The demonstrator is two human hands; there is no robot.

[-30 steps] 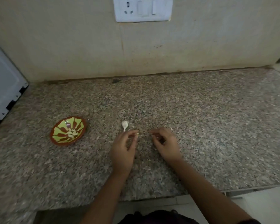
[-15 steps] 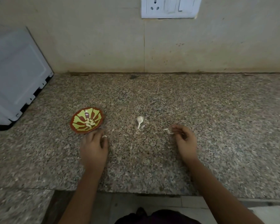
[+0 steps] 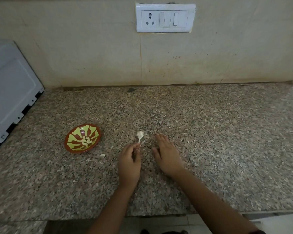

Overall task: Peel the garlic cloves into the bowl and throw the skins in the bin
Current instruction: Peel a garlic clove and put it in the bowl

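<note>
A red and yellow-green bowl stands on the granite counter left of centre, with several peeled garlic cloves inside. One peeled clove lies on the counter just outside the bowl, to its front right. A white garlic stem with skin lies at centre, and a small skin sliver lies beside it. My left hand is loosely curled, its fingertips right by the sliver, with nothing visible held. My right hand lies flat, palm down, on the counter to the right of the stem.
A grey-white appliance stands at the left edge of the counter. A wall socket plate sits high on the backsplash. The counter's front edge runs just below my forearms. No bin is in view.
My left hand came back from beside the bowl to the centre, and a peeled clove now lies beside the bowl. My right hand went from pinching skin to lying flat.
</note>
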